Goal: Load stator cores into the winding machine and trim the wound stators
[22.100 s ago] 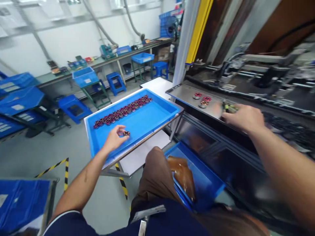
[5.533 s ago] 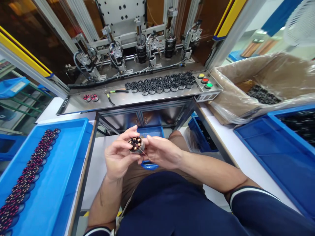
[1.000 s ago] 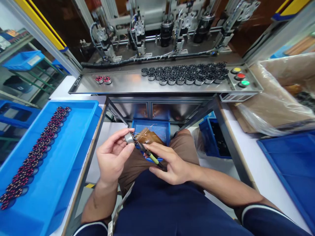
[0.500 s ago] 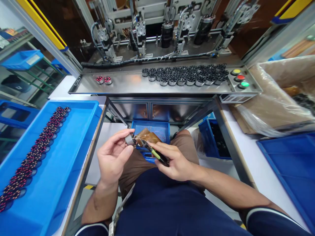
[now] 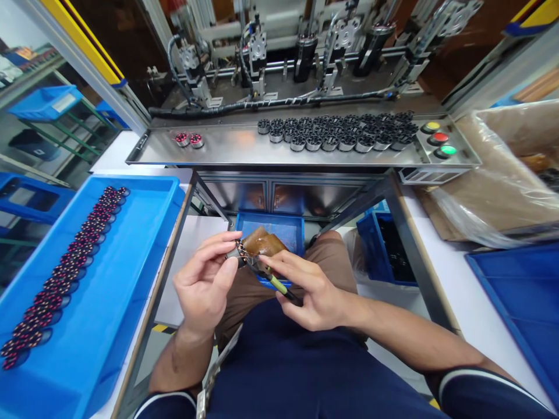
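Between the thumb and fingers of my left hand [image 5: 205,279] is a small motor stator [image 5: 236,252], its copper-and-black wound face turned to the right. My right hand [image 5: 312,288] grips a pair of pliers or cutters [image 5: 277,284] with green and black handles. The tool's jaws lie close to the stator's wound face, where thin wires show; whether they touch cannot be made out. Behind the tool is a brown, film-like wrapped piece [image 5: 264,241] above a blue bin [image 5: 292,224] near my lap.
On the steel ledge [image 5: 236,152] stand rows of black stators [image 5: 336,134] and two red-wound ones [image 5: 189,139]. A blue tray [image 5: 109,291] at left holds a long band of wound stators [image 5: 74,262]. Coloured buttons [image 5: 439,138] and a plastic-lined carton [image 5: 489,192] are at right.
The stator has turned slightly and sits a little lower in my left hand. My right hand has shifted slightly down with the tool, its index finger more extended. The whole view has shifted slightly.
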`<state>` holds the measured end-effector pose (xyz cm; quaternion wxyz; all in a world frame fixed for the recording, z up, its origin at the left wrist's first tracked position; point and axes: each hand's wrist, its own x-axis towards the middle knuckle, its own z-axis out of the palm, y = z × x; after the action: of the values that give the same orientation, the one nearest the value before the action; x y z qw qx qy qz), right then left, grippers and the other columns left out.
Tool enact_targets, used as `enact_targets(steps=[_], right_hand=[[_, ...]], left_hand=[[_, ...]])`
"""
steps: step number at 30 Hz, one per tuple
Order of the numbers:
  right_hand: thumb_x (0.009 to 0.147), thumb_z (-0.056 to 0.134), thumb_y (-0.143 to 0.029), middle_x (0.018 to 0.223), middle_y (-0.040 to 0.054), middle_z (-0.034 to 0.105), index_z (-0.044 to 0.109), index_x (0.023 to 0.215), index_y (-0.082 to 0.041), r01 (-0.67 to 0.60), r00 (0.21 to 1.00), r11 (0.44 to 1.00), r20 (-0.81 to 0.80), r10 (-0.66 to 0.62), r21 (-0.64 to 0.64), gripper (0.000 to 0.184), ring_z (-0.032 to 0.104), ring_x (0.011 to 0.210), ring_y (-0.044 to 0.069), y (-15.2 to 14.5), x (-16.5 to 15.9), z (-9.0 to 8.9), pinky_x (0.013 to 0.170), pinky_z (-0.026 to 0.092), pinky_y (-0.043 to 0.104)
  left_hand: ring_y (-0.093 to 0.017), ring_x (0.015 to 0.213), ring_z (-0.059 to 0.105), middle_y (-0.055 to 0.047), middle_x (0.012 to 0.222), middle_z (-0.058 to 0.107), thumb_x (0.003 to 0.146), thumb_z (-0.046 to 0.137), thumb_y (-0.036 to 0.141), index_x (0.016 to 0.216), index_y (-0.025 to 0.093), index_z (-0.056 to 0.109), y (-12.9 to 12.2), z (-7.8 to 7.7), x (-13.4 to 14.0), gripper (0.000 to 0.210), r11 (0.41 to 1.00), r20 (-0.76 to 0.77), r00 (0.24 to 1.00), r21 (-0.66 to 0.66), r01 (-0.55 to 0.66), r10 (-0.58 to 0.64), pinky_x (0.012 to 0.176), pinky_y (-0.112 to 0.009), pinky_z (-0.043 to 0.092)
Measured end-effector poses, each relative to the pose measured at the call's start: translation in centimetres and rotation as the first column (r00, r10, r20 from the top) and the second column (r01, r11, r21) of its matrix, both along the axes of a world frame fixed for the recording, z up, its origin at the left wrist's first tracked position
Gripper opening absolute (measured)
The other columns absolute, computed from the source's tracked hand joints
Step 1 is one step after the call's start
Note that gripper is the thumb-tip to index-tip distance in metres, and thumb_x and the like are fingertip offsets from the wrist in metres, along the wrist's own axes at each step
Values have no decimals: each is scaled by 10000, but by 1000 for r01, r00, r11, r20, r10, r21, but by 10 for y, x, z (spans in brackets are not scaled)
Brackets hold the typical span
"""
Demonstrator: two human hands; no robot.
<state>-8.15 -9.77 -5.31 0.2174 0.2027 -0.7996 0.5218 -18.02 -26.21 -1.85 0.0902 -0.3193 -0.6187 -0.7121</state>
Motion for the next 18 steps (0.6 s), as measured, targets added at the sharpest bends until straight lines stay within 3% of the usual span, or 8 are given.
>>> enact_targets(steps=[11,18], right_hand=[[835,511,-43,967,83,627,411,1485,-173,42,999,996,-20,-41,75,670,614,849,167,6,0,-4,726,566,304],[773,537,-16,1179,155,598,377,1508,-152,47,999,998,-20,-46,40,763,610,1078,216,2,4,-2,896,573,371]], left_hand=[[-185,1050,718,-37,1047,766,848,682,92,1039,236,760,-4,0,2,252,999,-3,999,-25,33,-33,863,-295,604],[-192,1046,721,-39,1043,767,857,680,108,1042,236,755,-4,1,5,237,999,5,1000,-35,28,-28,862,-311,612]])
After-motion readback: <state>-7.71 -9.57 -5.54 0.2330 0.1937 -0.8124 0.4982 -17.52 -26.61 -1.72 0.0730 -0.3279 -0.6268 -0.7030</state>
